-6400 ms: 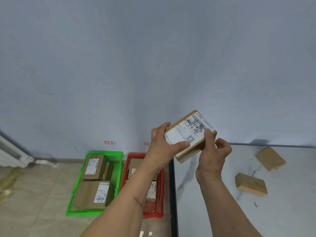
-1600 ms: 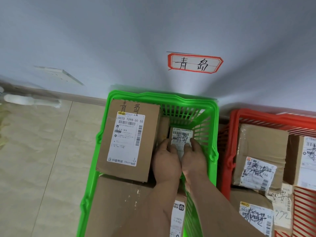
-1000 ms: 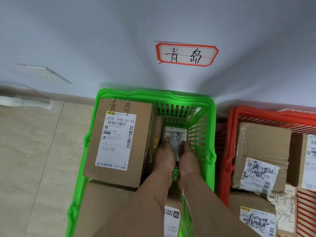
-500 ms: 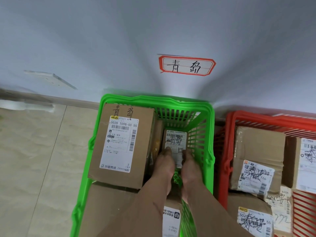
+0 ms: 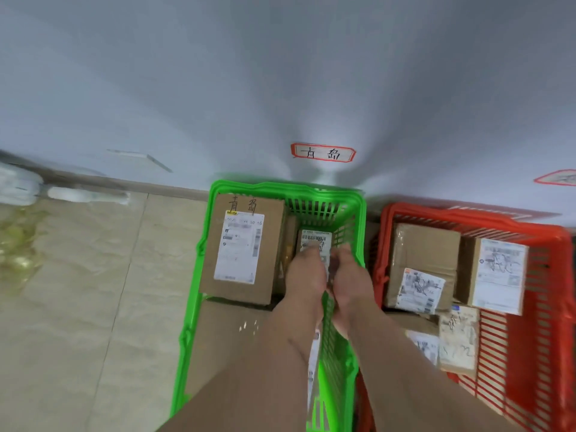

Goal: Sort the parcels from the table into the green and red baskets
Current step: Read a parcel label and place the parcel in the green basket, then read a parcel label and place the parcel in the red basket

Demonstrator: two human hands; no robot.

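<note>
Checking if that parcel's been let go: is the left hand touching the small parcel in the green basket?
Touching. In the head view the left hand's fingertips lie on the small parcel's label, no gap visible, inside the green basket.

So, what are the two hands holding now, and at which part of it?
Both the left hand and right hand are on the near end of the small parcel in the green basket; motion blur hides the grip.

Small labelled parcel [image 5: 314, 243] lies label-up in green basket [image 5: 199, 275], centre frame, beside a larger box [image 5: 246, 244]. Red basket [image 5: 554, 307], right, holds maybe four parcels; blurry.
</note>
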